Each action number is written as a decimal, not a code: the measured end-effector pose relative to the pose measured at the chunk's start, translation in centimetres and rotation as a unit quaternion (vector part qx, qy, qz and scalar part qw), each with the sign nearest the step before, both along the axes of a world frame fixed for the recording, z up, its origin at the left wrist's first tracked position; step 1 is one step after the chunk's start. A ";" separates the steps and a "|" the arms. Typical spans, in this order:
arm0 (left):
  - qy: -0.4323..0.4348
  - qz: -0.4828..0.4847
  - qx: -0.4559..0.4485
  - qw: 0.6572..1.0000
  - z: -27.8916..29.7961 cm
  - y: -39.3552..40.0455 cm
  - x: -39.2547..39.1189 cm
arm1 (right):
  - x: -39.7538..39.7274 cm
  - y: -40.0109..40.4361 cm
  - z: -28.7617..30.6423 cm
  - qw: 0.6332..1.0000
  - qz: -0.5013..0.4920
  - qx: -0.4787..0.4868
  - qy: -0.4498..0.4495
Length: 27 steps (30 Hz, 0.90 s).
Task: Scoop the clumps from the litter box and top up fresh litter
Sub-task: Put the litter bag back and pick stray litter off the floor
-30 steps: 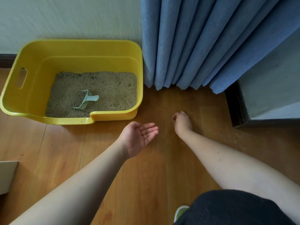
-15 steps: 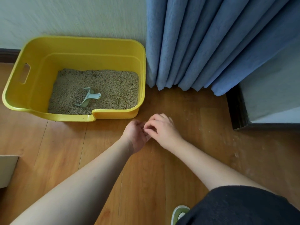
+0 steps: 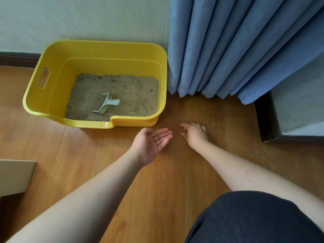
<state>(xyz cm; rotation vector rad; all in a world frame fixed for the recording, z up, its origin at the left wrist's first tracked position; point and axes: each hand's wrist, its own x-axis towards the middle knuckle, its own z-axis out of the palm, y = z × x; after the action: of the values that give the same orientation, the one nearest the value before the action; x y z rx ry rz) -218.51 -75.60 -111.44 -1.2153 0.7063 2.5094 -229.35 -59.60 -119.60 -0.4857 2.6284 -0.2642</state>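
Observation:
A yellow litter box stands on the wooden floor against the wall, holding beige litter. A pale green scoop lies in the litter near the front. In front of the box's right corner, my left hand lies palm up with straight fingers, a few grains on it. My right hand is palm down just to its right, fingers spread over scattered litter grains on the floor. The two hands are apart.
A blue curtain hangs to the floor right of the box. A dark-framed ledge is at the far right. A pale board corner juts in at the left edge. My dark-clothed knee is at the bottom right.
Half a second ago my right fingers touched my left palm. Now the right hand has moved right to the floor and the left palm lies open.

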 end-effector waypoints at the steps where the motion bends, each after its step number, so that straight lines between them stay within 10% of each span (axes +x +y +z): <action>1: 0.003 0.003 0.002 1.000 0.0 0.0 0.1 | -0.1 -0.2 -0.1 1.000 0.002 0.004 0.012; 16: 0.016 0.029 0.006 0.999 0.2 -0.6 1.0 | -0.4 -2.5 0.4 0.999 -0.018 0.039 0.012; 20: -0.011 0.029 -0.015 0.999 -0.4 -0.9 0.8 | 0.4 -2.6 1.9 0.993 -0.073 -0.084 0.024; 27: -0.027 0.026 -0.011 0.999 -0.8 0.4 0.2 | 3.0 -2.8 8.7 0.957 0.152 -0.242 0.054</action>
<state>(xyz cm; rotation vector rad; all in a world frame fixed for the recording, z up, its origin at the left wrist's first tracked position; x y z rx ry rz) -218.33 -75.22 -112.27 -1.3202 0.7004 2.5069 -226.40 -62.37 -110.86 -1.0811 2.5311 -0.8063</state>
